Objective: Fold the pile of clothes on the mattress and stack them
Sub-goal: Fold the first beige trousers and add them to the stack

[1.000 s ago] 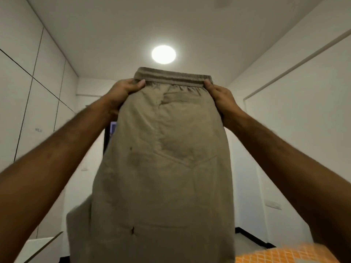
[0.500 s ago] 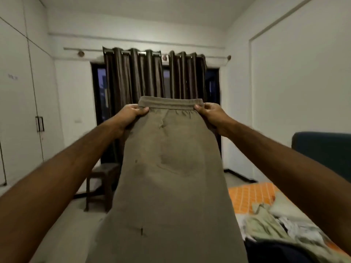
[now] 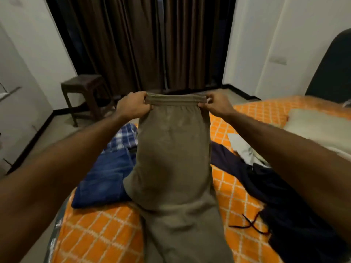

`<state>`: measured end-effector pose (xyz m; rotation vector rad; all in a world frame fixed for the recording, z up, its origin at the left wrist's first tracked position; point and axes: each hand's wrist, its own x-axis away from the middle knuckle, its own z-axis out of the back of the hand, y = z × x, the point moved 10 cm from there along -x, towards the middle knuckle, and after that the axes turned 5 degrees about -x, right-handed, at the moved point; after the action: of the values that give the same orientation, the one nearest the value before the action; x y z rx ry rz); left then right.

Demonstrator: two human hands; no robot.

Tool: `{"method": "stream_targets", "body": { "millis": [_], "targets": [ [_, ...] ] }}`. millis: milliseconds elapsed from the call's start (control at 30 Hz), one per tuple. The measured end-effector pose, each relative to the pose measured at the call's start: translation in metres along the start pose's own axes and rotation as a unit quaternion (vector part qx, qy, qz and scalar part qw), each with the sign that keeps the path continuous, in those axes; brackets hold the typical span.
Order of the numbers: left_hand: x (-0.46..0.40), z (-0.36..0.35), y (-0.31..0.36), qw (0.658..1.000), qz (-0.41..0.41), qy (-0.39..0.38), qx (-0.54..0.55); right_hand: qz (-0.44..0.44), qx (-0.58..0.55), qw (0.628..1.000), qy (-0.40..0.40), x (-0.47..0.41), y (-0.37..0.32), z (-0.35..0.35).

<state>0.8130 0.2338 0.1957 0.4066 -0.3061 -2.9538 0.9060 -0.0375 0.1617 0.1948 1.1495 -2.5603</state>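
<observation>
Khaki trousers (image 3: 173, 160) hang stretched out in front of me, held by their elastic waistband. My left hand (image 3: 133, 106) grips the waistband's left end and my right hand (image 3: 216, 104) pinches its right end. The legs trail down onto the mattress with an orange checked sheet (image 3: 98, 234). To the left lie folded blue jeans (image 3: 103, 179) with a blue checked garment (image 3: 122, 137) beyond them. A pile of dark clothes (image 3: 284, 202) with a red drawstring (image 3: 250, 223) spreads on the right.
A pale pillow (image 3: 313, 124) and a white garment (image 3: 243, 147) lie at the right. A dark headboard (image 3: 332, 69) rises behind them. A brown stool (image 3: 85, 92) stands on the floor by the dark curtains (image 3: 144, 40). White wardrobe doors (image 3: 17, 95) line the left.
My view has swung down from the ceiling to the mattress. Both hands have lowered the khaki trousers, still gripping the waistband, and the legs now rest on the sheet.
</observation>
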Motion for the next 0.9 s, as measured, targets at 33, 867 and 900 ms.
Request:
{"method": "stream_targets", "body": {
  "millis": [33,867,900],
  "targets": [
    [-0.014,-0.020,-0.003,0.999,0.014,-0.004,0.041,-0.013,0.003,1.000,0.011,-0.015,0.017,-0.014],
    [-0.041,-0.424,-0.045,0.982,-0.052,-0.161,-0.081,-0.042,0.249,0.961,-0.109,-0.026,0.244,-0.291],
    [-0.022,-0.418,-0.043,0.981,-0.049,-0.171,-0.076,-0.050,0.234,0.964,-0.115,-0.007,0.241,-0.286]
  ]
}}
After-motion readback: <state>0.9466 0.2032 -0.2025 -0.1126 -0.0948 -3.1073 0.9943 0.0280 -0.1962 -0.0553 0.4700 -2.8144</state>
